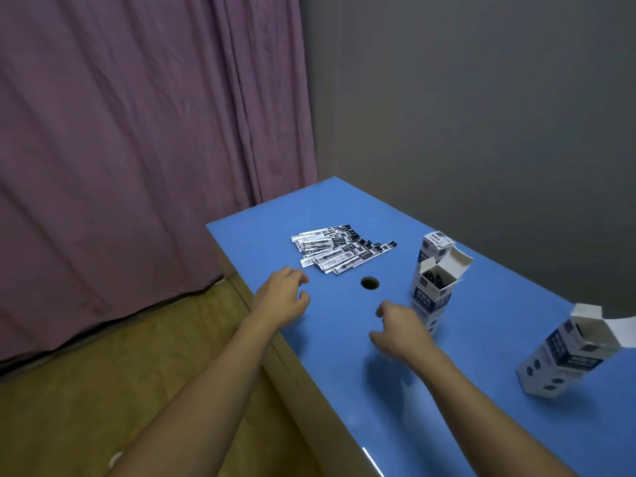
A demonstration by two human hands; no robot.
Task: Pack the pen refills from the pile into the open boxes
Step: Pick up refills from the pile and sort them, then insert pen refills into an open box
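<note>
Both hands (282,297) (401,330) hover near table hole (370,283), refills (340,249) beyond.

Single head-worn wide view, looking forward and down across a blue table (481,339), curtain (137,132) beyond
</note>
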